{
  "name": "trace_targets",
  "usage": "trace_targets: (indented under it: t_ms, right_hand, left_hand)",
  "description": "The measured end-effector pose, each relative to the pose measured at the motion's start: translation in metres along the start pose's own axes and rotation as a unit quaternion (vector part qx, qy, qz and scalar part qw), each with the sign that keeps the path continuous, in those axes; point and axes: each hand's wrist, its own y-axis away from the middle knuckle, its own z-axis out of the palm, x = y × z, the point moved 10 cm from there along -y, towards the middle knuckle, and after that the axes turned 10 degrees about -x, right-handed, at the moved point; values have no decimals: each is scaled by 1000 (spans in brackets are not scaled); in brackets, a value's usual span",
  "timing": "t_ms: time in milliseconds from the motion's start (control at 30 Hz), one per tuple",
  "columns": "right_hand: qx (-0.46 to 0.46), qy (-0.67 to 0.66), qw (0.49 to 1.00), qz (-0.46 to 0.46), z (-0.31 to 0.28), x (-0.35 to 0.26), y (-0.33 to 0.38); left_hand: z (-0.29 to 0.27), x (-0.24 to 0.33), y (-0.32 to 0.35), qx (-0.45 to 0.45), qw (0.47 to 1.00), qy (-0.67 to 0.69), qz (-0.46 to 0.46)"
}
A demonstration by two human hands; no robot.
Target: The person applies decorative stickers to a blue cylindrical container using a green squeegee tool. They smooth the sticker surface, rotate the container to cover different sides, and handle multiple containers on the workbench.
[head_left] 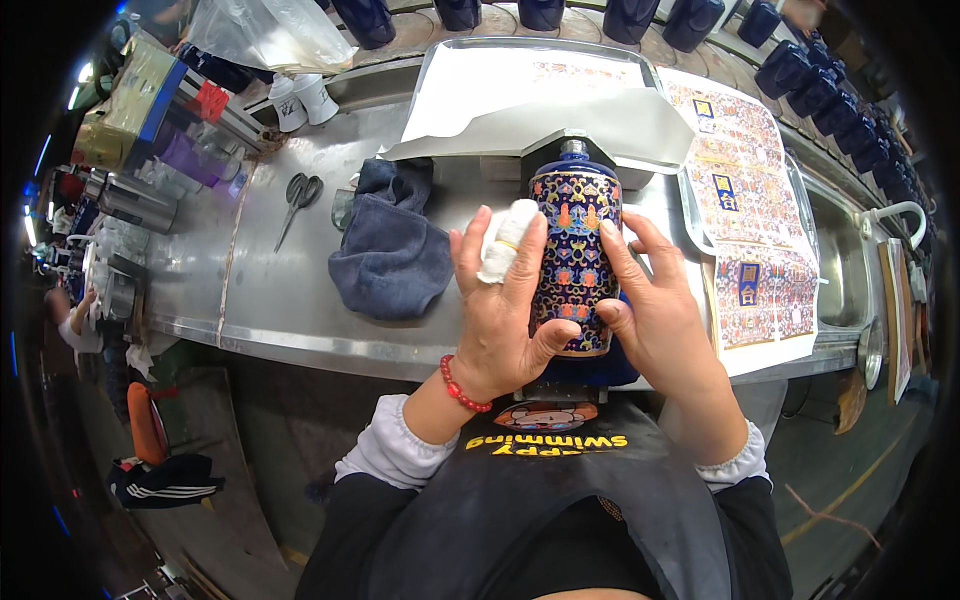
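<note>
A dark blue bottle (577,265) covered in a colourful ornate pattern lies in front of me, its neck pointing away. Along its left side rests my left hand (503,325), fingers outstretched and thumb reaching over the lower part of the pattern. White wrapping (508,242) covers one finger of that hand. My right hand (660,315) lies against the bottle's right side, fingers spread, with index fingertip and thumb at the patterned surface. Neither hand wraps round the bottle. Dark blue cloth (605,372) shows beneath its near end.
A crumpled navy towel (390,250) and black scissors (297,200) lie left on the metal table (270,290). Printed pattern sheets (755,215) spread at right beside a sink (840,270). White paper covers a tray (470,90) behind. Several blue bottles (690,22) stand along the far edge.
</note>
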Motion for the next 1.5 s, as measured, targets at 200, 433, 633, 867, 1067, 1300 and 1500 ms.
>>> trace_targets:
  t_ms: [200,433,633,867,1067,1300,1500]
  right_hand:
    - [14,46,999,-19,-1,-6,-2]
    - [17,54,998,-19,0,-4,-2]
    - [29,33,999,-28,1,1,0]
    - [6,2,1000,-19,4,13,2]
    - [19,-8,999,-30,7,15,6]
    - [95,24,990,-101,-20,14,9]
    - [-50,196,951,-233,-12,-35,9]
  left_hand:
    - [8,3,-2,-26,999,-43,7]
    - [6,5,-7,-34,997,-58,38]
    - [13,13,10,-74,993,1,89]
    - [-1,8,49,41,991,108,61]
    - [17,29,60,-20,997,-1,77]
    - [2,30,58,29,997,14,68]
    - [12,8,33,-14,999,-33,-36]
